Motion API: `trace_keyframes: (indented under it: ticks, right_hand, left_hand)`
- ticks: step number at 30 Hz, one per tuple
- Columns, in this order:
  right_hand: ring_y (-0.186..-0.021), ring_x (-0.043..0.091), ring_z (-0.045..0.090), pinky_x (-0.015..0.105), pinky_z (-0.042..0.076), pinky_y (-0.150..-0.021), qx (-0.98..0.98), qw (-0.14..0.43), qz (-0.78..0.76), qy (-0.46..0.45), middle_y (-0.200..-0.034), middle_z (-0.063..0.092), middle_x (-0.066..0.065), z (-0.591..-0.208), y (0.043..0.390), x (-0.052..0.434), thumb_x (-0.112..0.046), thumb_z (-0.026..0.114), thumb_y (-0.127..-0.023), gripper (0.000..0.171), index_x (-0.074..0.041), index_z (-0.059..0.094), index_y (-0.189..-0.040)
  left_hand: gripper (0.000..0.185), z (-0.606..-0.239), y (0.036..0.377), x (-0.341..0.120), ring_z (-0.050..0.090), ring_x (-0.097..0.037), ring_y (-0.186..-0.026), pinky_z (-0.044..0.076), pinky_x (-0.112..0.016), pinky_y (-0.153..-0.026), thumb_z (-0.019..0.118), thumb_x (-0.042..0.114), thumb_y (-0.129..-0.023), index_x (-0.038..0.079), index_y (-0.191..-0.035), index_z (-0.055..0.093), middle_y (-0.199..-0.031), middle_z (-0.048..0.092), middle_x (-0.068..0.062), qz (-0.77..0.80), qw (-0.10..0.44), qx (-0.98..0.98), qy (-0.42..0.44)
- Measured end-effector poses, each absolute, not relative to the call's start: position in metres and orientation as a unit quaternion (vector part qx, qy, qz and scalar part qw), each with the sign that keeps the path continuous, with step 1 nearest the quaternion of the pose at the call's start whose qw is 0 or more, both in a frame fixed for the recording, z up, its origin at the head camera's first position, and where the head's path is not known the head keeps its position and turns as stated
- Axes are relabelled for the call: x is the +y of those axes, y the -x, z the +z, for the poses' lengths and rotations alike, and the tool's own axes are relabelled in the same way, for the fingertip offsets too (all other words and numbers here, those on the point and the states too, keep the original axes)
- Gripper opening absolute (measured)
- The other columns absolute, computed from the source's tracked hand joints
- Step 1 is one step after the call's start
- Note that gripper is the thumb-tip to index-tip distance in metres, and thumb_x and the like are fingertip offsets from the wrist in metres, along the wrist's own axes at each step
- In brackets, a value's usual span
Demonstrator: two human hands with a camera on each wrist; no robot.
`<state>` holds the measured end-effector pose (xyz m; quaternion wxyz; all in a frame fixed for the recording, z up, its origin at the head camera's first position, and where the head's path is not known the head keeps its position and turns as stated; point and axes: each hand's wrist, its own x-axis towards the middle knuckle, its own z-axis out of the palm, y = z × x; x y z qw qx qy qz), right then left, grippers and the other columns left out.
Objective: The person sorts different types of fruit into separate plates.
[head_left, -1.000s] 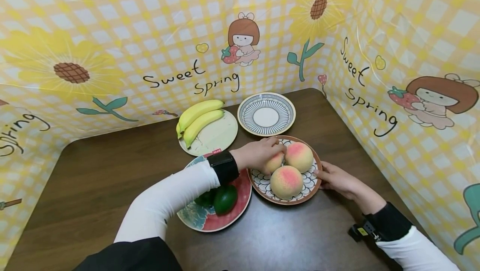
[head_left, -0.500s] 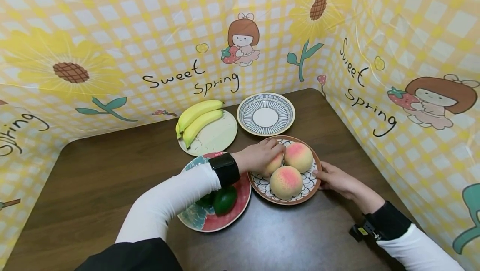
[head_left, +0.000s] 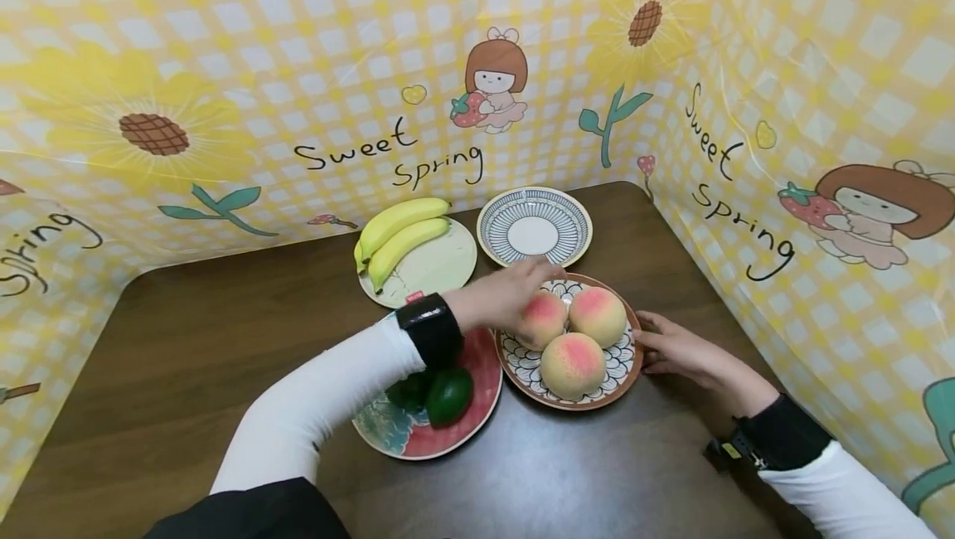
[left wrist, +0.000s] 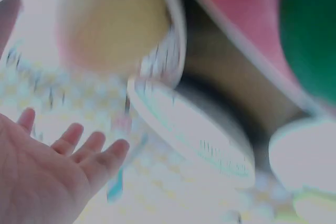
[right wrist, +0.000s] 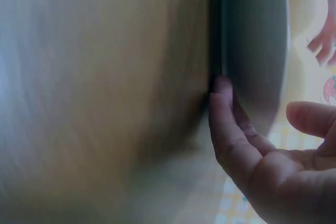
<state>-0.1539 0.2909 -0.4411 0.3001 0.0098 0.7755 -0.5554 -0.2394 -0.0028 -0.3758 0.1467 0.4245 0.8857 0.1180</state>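
Three pink-and-yellow peaches lie on a brown-rimmed patterned plate (head_left: 569,405): a left peach (head_left: 543,317), a back peach (head_left: 597,315) and a front peach (head_left: 572,365). My left hand (head_left: 515,290) hovers over the left peach with its fingers stretched toward the plate's far rim. In the left wrist view the left hand (left wrist: 52,171) is spread and holds nothing, with a peach (left wrist: 110,19) beyond it. My right hand (head_left: 667,344) rests at the plate's right rim. In the right wrist view its fingers (right wrist: 231,129) touch the plate's edge (right wrist: 257,40), and the thumb stands apart.
Two bananas (head_left: 403,232) lie on a pale plate (head_left: 443,269) at the back. An empty blue-striped plate (head_left: 533,228) sits to its right. A red-and-teal plate (head_left: 455,431) under my left forearm holds dark green avocados (head_left: 448,396). Printed yellow walls enclose the brown table (head_left: 186,373).
My left hand has lifted off the left peach and its fingers have straightened, so more of that peach shows. The right hand stays at the plate's rim.
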Motion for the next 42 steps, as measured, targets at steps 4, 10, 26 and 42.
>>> trace_keyframes:
  ticks: [4,10,26,42]
  right_hand:
    - [-0.097,0.012,0.068,0.034,0.059,-0.091,0.805,0.261,-0.532,-0.003,-0.141,0.046,0.045,-0.426,0.178,0.307,-0.017,0.033,-0.11,0.068,0.016,-0.006,-0.156]
    - [-0.088,0.0,0.066,0.029,0.059,-0.088,0.84,0.218,-0.497,0.022,-0.144,0.047,0.041,-0.404,0.233,0.31,-0.022,0.027,-0.113,0.064,0.014,0.0,-0.158]
    - [-0.081,0.007,0.066,0.03,0.055,-0.085,0.785,0.319,-0.531,-0.006,-0.1,0.062,0.006,-0.432,0.328,0.26,-0.02,0.026,-0.112,0.064,0.009,-0.006,-0.159]
    - [-0.081,0.015,0.062,0.028,0.053,-0.079,0.782,0.285,-0.553,-0.004,-0.088,0.06,0.001,-0.453,0.34,0.255,-0.008,0.03,-0.108,0.051,0.009,0.017,-0.154]
  left_hand:
    - [0.103,-0.339,0.26,-0.038,0.029,-0.038,-0.152,0.026,-0.049,-0.128,0.089,0.035,-0.08,0.002,-0.156,0.029,-0.161,0.032,-0.025,0.174,0.067,0.909,-0.373]
    - [0.097,-0.308,0.305,-0.108,0.015,-0.041,-0.157,0.02,-0.056,-0.128,0.077,0.038,-0.092,0.006,-0.162,0.017,-0.168,0.018,-0.024,0.241,0.028,0.944,-0.222]
    - [0.084,-0.38,0.351,-0.183,0.019,-0.046,-0.156,0.022,-0.058,-0.127,0.062,0.03,-0.103,-0.001,-0.163,0.012,-0.168,0.018,-0.029,0.233,0.053,0.967,-0.082]
    - [0.063,-0.415,0.38,-0.172,0.043,-0.046,-0.144,0.036,-0.056,-0.12,0.057,0.027,-0.105,-0.002,-0.156,0.035,-0.157,0.042,-0.028,0.14,0.034,0.986,-0.089]
